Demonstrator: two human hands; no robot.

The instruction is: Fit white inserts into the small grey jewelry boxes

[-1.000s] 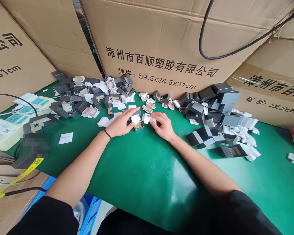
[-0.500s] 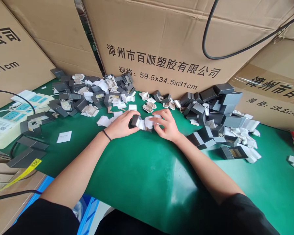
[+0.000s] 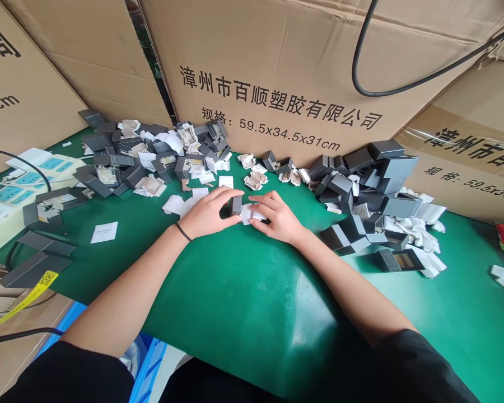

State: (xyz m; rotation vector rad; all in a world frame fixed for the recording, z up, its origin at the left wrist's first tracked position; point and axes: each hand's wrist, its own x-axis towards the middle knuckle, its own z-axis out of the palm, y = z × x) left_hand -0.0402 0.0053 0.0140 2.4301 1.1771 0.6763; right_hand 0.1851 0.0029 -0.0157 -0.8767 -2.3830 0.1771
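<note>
My left hand (image 3: 205,213) is curled around a small dark grey box (image 3: 236,205) held on its side just above the green mat (image 3: 243,302). My right hand (image 3: 275,216) pinches a white paper piece (image 3: 248,213) that sticks out of the box's right side. Both hands meet at the middle of the mat. A black band sits on my left wrist.
Heaps of small grey boxes and white and tan inserts lie at the back left (image 3: 151,159) and at the right (image 3: 373,190). Large cardboard cartons (image 3: 277,73) wall the back. A white power strip (image 3: 21,187) and cables lie left. A blue crate (image 3: 151,364) sits below the near edge.
The box lay open on the mat; my left hand has lifted and turned it on its side, and my right hand has brought the white paper up against it.
</note>
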